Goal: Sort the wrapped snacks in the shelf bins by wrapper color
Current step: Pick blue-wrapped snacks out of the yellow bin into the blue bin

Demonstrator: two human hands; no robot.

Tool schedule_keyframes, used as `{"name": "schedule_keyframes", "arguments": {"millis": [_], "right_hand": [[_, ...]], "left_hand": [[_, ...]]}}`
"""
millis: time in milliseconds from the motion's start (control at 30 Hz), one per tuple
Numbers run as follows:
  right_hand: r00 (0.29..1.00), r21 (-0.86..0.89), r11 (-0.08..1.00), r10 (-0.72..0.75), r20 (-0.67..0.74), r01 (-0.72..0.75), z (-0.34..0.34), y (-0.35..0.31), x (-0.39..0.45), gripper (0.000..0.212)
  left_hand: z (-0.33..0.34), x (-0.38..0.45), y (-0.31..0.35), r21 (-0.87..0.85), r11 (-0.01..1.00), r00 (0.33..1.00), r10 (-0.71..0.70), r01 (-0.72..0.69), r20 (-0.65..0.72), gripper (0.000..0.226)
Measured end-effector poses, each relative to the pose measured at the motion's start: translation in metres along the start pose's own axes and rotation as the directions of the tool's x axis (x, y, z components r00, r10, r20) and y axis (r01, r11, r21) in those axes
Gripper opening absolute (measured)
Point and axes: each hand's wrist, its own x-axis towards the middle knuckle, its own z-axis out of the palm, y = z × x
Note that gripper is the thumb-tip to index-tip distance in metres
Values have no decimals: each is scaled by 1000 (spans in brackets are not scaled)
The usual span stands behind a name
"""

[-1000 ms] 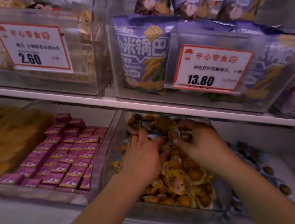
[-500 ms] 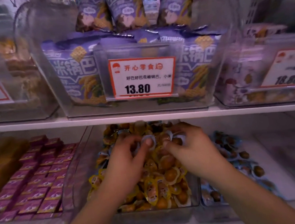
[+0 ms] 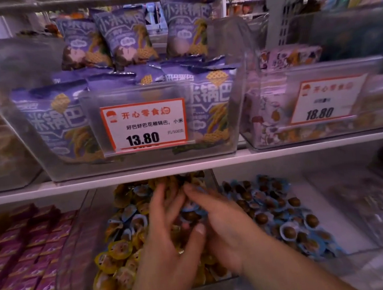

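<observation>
I see both hands down in the middle clear bin (image 3: pixel 76 236) on the lower shelf, buried in a heap of small round wrapped snacks. My left hand (image 3: pixel 166 239) lies over the pile with fingers mostly straight and spread, thumb reaching toward the right hand. My right hand (image 3: pixel 222 225) sits just beside it, fingers extended over a blue-wrapped snack (image 3: pixel 190 213); whether that grip pinches it I cannot tell through the blur. Yellow-wrapped snacks (image 3: pixel 117 255) fill the front of this bin, with some blue ones mixed in behind. The bin to the right holds more blue-wrapped snacks (image 3: pixel 275 209). Purple packets (image 3: pixel 27 268) fill the bin to the left. Above, a price card (image 3: pixel 144 125) reads 13.80.
</observation>
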Motion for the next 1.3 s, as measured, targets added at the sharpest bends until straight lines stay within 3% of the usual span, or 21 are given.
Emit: {"name": "schedule_keyframes", "arguments": {"millis": [100,167,267,367,467,500,633,733,800,933,1067,1167,1300], "right_hand": [[995,-82,992,-98,12,99,0,-1,-5,23],[986,-163,972,-165,36,169,-6,-7,-9,17],[970,-278,929,-238,59,244,-30,-33,-11,21],[933,-531,803,-354,-61,270,-77,-67,-6,24],[866,-838,536,-464,-187,106,-132,-93,1,35],[863,-857,513,-453,-224,47,-147,-99,3,40],[777,-849,528,-543,-319,21,-180,-113,8,27],[761,-794,593,-575,-300,134,-168,-111,7,20],[740,-791,574,-623,-254,212,-152,-104,8,23],[722,-854,386,-692,-19,349,-108,-76,15,31],[670,-870,80,-673,313,487,-53,-39,19,24],[672,-828,-95,-537,510,552,-15,-8,22,29],[743,-784,-215,-249,621,583,15,33,39,43]], "left_hand": [[-2,-2,2,-335,942,995,-20,-14,-96,82],[-4,0,3,-416,908,981,-44,-40,-188,71],[-14,3,2,-129,991,978,5,-32,-207,46],[-16,0,-5,122,993,993,19,-4,-120,29],[-12,-2,-6,261,965,996,54,-35,-67,28],[-11,-1,-5,285,958,997,56,-39,-53,28],[-11,5,-1,331,942,998,63,-52,-21,30],[-22,9,1,429,899,994,106,-89,-16,30],[-40,12,2,584,803,988,153,-118,-10,28],[-87,11,8,809,586,993,116,-54,-18,35],[-125,-3,7,860,509,998,24,35,-55,44],[-141,-19,-7,881,473,999,-32,-9,28,47],[-157,-31,-21,860,508,996,-35,-51,79,44]]}}
